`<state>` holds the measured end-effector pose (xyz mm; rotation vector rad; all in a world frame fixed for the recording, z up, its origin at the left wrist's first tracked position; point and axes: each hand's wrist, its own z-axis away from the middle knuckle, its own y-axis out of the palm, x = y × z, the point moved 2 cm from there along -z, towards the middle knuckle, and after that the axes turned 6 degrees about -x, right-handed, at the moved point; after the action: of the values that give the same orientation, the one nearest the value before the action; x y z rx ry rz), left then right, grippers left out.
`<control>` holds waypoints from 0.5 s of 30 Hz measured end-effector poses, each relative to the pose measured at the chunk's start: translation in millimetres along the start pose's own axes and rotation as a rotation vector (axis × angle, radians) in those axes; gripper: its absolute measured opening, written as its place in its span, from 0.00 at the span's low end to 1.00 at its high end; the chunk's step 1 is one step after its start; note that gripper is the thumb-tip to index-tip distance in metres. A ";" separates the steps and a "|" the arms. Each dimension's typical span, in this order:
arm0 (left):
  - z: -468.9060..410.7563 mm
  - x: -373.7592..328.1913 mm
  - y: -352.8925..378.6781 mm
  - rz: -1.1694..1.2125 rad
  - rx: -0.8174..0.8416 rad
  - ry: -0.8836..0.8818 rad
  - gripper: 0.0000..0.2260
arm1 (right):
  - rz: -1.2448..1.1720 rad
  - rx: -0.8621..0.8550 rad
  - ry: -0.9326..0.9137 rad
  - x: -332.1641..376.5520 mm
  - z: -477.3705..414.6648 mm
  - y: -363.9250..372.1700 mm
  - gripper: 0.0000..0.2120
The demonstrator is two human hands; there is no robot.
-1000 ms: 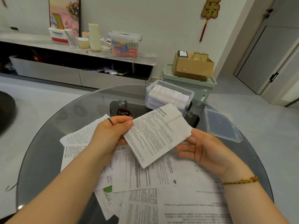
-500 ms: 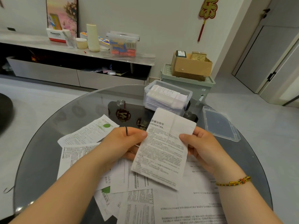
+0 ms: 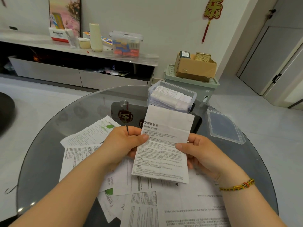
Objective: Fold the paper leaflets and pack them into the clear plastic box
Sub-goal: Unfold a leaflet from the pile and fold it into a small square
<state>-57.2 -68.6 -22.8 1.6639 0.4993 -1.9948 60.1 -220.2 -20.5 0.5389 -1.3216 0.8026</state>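
A white printed leaflet (image 3: pixel 164 145) with fold creases stands almost upright above the round glass table (image 3: pixel 49 145). My left hand (image 3: pixel 124 143) pinches its left edge, thumb on the printed face. On the right edge, my right hand (image 3: pixel 201 154) pinches it the same way. Behind the leaflet's top stands the clear plastic box (image 3: pixel 172 95), open and holding a stack of folded leaflets. Several unfolded leaflets (image 3: pixel 91 136) lie spread on the table under my forearms.
The box's clear lid (image 3: pixel 224 125) lies flat at the table's right rim. Beyond the table stand a green crate with a cardboard box (image 3: pixel 195 66) on it and a low cabinet (image 3: pixel 78 53) with bottles and containers. A door is at far right.
The leaflet has turned from a tilted, sideways lie to nearly upright. My right hand has moved from beneath its corner to pinch the right edge, and my left hand has shifted right.
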 end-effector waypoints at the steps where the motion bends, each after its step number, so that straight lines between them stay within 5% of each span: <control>1: 0.0 -0.1 -0.4 0.007 0.011 -0.005 0.07 | -0.016 -0.007 -0.002 -0.4 -0.3 -0.6 0.10; 11: 3.9 -4.7 -4.3 0.202 0.121 -0.118 0.20 | -0.204 -0.133 0.035 1.6 -0.6 -4.5 0.20; 15: 4.9 -6.7 -0.7 0.127 0.067 -0.103 0.14 | -0.150 -0.190 0.026 0.1 -1.0 -3.7 0.16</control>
<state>-60.7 -69.9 -15.3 1.5811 0.2848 -2.0109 63.6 -221.8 -20.3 0.4683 -1.3014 0.5526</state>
